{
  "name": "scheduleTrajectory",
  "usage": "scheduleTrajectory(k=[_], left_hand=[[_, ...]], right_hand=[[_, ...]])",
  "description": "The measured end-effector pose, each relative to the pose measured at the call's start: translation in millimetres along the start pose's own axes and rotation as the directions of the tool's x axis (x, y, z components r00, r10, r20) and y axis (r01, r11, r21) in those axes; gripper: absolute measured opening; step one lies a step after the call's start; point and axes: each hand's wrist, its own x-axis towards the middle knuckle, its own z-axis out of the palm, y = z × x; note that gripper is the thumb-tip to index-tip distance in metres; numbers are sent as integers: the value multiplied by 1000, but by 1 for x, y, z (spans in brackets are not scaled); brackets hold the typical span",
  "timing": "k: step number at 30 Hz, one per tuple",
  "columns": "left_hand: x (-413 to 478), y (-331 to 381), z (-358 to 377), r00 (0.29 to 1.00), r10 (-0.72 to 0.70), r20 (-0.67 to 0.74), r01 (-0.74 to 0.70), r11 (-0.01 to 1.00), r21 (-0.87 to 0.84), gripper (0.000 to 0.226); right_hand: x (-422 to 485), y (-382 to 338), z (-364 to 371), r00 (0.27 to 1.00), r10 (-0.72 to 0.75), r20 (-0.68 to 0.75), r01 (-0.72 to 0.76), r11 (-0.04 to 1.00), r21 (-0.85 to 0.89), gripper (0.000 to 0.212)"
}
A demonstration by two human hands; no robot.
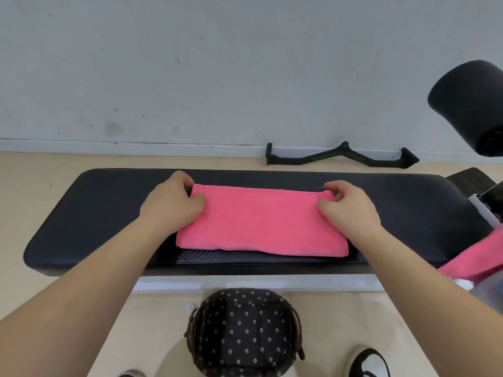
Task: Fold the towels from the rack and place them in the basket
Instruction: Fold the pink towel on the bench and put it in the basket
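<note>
A: Start with the basket point(217, 322). It sits on the floor on the near side of the bench point(95, 213), between the two forearms, and only its flowered lining shows inside.

B: And the pink towel point(258, 221) lies flat on the bench pad, folded into a long rectangle. Its long axis runs left to right, along the bench.

A: Left hand point(171, 202) at the far left corner, thumb and curled fingers pinching the cloth. Right hand point(348, 205) pinches the far right corner the same way.

B: On edges, the towel's near edge lies close to the pad's near edge, and its far edge is close to the pad's far edge.

A: Bare pad runs out on both sides, more on the left. A second pink towel point(484, 257) drapes at the right border, below a black foam roller point(468, 104).
</note>
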Motion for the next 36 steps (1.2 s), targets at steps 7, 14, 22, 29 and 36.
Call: scheduleTrajectory(k=[7, 14, 22, 29, 36], left_hand=[[-4, 9, -1, 999, 22, 50, -24, 999, 49, 29], [-21, 17, -9, 999, -1, -41, -14, 932, -362, 18], [-43, 18, -24, 917, -174, 359, 345, 800, -491, 28], [-47, 14, -37, 936, -195, 293, 351, 592, -726, 28], [-57, 31, -55, 953, -183, 242, 302, 500, -812, 18]], right_hand=[[0, 0, -1, 999, 40, -6, -39, 996, 74, 13], [-28, -22, -5, 910, -366, -193, 306, 909, -281, 38], [-79, -37, 47, 830, -300, 470, 500, 772, -391, 60], [-89, -49, 58, 828, -273, 490, 503, 748, -433, 71], [-81, -72, 41, 902, -390, 182, 416, 899, -136, 61]])
